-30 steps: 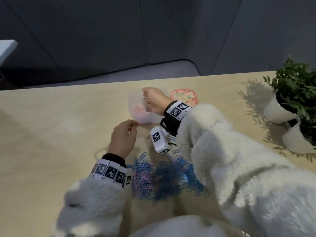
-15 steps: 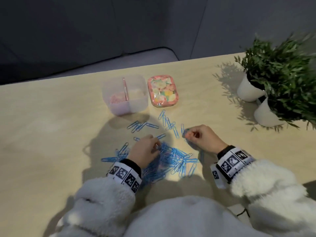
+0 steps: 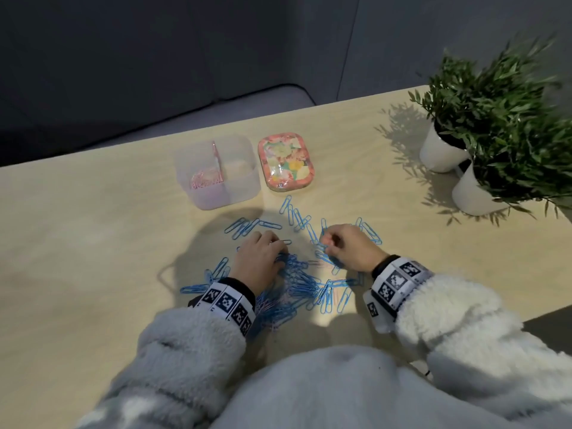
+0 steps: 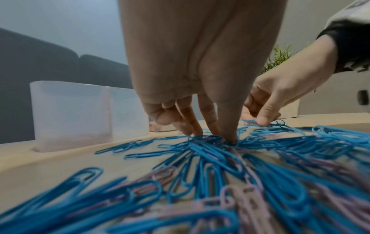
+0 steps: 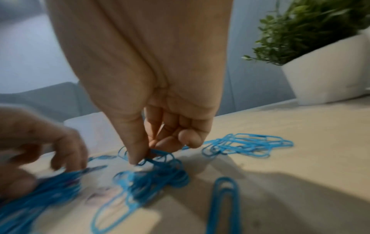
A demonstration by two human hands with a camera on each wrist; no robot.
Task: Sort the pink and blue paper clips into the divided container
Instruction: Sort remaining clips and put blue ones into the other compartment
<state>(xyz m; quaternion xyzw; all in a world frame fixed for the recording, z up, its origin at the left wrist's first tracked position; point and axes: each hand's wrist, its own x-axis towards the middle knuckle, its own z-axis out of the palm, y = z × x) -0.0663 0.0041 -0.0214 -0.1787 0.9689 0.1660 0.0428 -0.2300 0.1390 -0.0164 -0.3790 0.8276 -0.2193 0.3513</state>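
Blue paper clips [image 3: 297, 283] lie in a loose pile on the table, with a few pink ones [image 4: 248, 204] mixed in. My left hand [image 3: 278, 247] is on the pile; thumb and fingertips [image 4: 230, 137] meet on a bunch of blue clips. To its right, my right hand [image 3: 325, 243] pinches several blue clips [image 5: 158, 154] between thumb and forefinger. The translucent divided container [image 3: 244, 184] stands behind the pile. Pink clips [image 3: 201, 181] sit in its left compartment. I see no clips in the right compartment.
A floral tin [image 3: 286, 162] lies just right of the container. Two potted plants in white pots [image 3: 442, 153] stand at the far right. More blue clips [image 3: 297, 215] are scattered between the hands and the container. The table's right edge is near my right sleeve.
One second ago my right hand was at the container; it has come back to the pile and pinched blue clips. My left hand has settled on the pile.
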